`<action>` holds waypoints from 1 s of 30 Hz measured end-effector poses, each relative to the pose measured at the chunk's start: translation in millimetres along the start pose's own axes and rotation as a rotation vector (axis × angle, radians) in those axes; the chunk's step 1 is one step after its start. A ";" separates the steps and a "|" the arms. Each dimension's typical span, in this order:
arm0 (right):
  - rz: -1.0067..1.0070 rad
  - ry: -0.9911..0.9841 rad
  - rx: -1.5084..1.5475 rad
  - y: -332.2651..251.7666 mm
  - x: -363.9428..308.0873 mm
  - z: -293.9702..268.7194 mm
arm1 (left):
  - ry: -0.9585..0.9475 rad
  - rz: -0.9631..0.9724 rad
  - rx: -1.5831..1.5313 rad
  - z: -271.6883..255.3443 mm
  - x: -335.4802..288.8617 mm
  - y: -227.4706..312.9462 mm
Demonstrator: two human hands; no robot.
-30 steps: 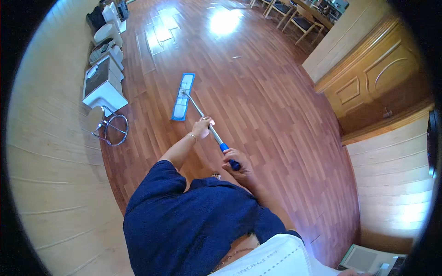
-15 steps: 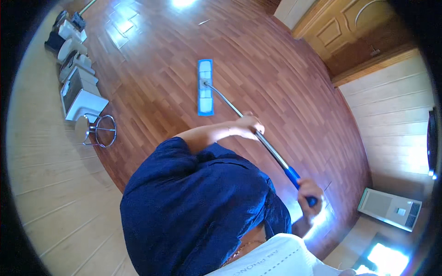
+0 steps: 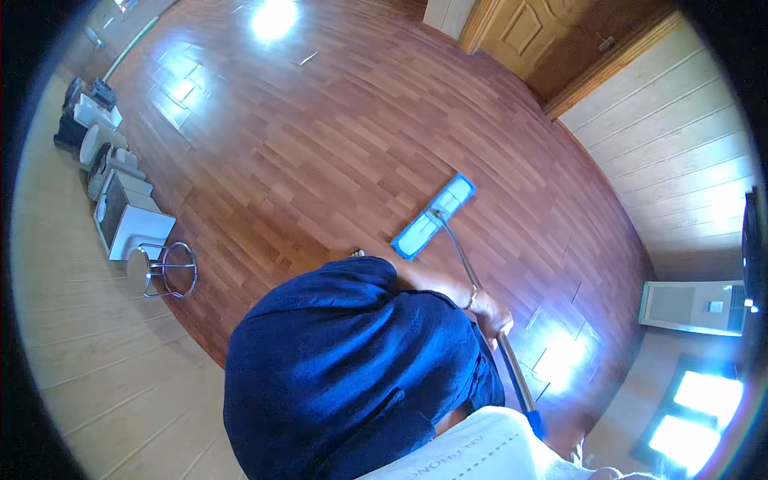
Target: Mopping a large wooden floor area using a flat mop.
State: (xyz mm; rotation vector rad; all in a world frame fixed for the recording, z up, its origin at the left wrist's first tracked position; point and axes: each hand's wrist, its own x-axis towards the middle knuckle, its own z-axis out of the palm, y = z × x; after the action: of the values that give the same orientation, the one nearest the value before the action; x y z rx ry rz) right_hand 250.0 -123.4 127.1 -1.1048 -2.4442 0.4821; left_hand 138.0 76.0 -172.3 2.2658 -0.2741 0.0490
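Observation:
A flat mop with a blue-edged pad (image 3: pixel 434 217) lies on the wooden floor, its pad slanting from lower left to upper right. Its metal pole runs toward me, down and to the right. My left hand (image 3: pixel 494 318) is closed around the middle of the pole, with a bracelet at the wrist. At the pole's blue grip (image 3: pixel 534 421), near the lower edge, my right hand (image 3: pixel 566 434) is wrapped around the end; it looks blurred and is partly hidden by white cloth. My dark blue clothing fills the lower middle.
A round stool with metal legs (image 3: pixel 192 270) stands by the left wall, beside a white box-like item (image 3: pixel 144 224) and several other things in a row. A wooden door (image 3: pixel 532 40) is at the upper right. A white floor unit (image 3: pixel 694 306) stands at the right wall, near a bright window (image 3: pixel 696 412).
The mop pad has moved right and nearer to me, turning from upright to slanted. Both hands have shifted down and to the right with the pole. The room view has turned slightly.

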 end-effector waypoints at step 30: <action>0.004 0.132 0.348 102.4 291.9 230.3 | 0.715 -0.771 0.435 -72.7 -407.6 -166.7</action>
State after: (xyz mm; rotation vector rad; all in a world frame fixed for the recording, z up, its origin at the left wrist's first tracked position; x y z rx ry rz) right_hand 23.7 132.5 -51.8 -0.9610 -2.1400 0.7759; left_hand -220.0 309.6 -300.8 2.4463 1.0641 0.5349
